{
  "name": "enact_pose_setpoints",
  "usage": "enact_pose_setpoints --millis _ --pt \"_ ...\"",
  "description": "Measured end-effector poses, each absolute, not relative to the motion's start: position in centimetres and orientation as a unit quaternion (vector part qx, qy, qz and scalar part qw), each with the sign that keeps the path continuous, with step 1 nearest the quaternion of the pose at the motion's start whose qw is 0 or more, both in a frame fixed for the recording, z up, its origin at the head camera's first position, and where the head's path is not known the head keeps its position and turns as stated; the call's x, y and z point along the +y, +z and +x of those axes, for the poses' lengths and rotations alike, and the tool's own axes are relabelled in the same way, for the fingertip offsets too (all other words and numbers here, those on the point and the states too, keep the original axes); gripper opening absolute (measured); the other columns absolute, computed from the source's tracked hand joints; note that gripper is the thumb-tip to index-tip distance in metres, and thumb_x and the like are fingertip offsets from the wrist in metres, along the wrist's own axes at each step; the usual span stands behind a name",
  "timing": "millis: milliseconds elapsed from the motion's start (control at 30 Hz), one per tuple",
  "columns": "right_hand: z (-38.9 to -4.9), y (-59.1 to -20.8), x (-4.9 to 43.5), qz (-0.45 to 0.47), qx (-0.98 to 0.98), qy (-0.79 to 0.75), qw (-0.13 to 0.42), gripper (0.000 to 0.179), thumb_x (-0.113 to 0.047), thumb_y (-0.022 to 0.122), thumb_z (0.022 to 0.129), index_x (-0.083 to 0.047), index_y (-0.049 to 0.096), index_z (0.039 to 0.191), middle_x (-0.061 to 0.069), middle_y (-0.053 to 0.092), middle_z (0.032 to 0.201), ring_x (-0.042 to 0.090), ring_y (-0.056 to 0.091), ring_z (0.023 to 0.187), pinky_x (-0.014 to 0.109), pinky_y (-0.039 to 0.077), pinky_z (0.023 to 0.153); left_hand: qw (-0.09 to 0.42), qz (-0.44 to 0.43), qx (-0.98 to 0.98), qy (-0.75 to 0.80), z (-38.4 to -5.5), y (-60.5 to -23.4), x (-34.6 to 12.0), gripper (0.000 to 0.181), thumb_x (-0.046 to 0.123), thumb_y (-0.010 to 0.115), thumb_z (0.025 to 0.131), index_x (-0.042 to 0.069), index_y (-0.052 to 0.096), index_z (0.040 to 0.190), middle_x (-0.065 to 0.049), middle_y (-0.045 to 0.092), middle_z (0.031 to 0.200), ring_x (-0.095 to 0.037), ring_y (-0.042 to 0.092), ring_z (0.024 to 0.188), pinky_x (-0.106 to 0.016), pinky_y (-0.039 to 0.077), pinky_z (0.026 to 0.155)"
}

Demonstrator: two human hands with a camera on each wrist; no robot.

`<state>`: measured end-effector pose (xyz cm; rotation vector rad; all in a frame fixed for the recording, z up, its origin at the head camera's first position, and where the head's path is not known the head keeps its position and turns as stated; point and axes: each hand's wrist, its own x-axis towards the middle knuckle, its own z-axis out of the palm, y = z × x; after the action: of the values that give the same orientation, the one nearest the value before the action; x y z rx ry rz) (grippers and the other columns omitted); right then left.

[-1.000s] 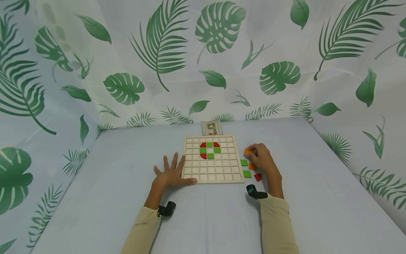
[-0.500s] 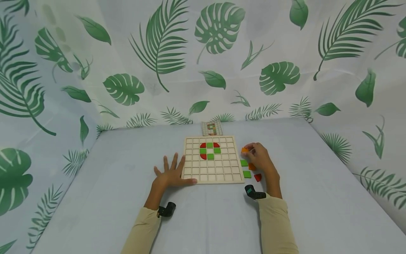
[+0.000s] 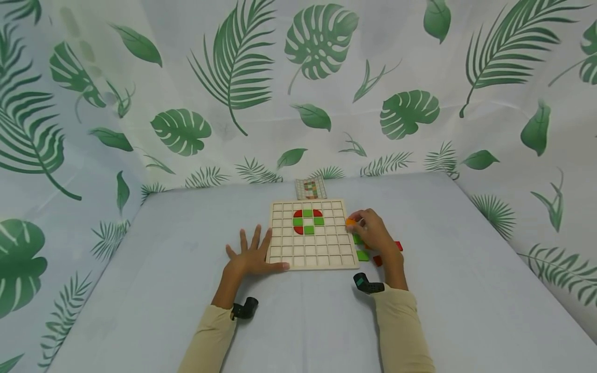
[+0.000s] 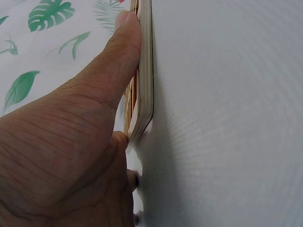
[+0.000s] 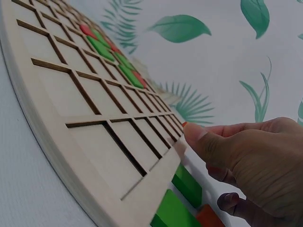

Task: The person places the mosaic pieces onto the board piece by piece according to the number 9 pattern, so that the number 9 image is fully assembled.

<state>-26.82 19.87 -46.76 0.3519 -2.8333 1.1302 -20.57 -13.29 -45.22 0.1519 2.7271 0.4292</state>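
In the head view my right hand pinches an orange tile between thumb and fingers, just at the right edge of a wooden grid board. Only a sliver of that orange tile shows in the right wrist view. Red rounded tiles and green square tiles form a ring in the board's upper cells. My left hand lies with fingers spread at the lower left corner, its thumb on the front edge. In the left wrist view the thumb presses against the board's side.
Loose green tiles and red tiles lie right of the board, partly under my right hand. Another orange tile shows there in the right wrist view. Behind the board is a pattern card. Leaf-printed cloth rises behind the table.
My right hand has carried the orange tile leftward, from beside the board to its right edge. A red tile right of the wrist has come into view. The left hand stays in place.
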Motion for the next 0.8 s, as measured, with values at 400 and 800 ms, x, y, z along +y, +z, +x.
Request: enact_pose_setpoints --millis 400,800 --pt "-26.9 -46.8 17.6 0.120 -0.919 0.374 0.020 0.030 -0.017 0.070 0.091 0.001 0.063 0.114 0.016 0.056 0.106 0.027 0.055 0.093 0.038 0.048 0.083 0.180 0.055 0.970 0.153 -20.5 -45.1 -13.3 0.110 0.076 0.059 0.077 0.024 0.006 0.159 -0.010 -0.007 0.166 -0.047 -0.016 0.148 -0.080 0.001 0.105" --pt "-26.9 -46.7 16.0 0.150 -0.916 0.371 0.032 0.028 -0.017 0.072 0.090 0.000 0.065 0.110 0.015 0.059 0.104 0.025 0.055 0.090 0.038 0.048 0.081 0.183 0.056 0.969 0.154 -20.4 -45.1 -13.4 0.112 0.079 0.058 0.076 0.024 0.006 0.159 -0.009 -0.008 0.166 -0.045 -0.017 0.148 -0.079 -0.001 0.106"
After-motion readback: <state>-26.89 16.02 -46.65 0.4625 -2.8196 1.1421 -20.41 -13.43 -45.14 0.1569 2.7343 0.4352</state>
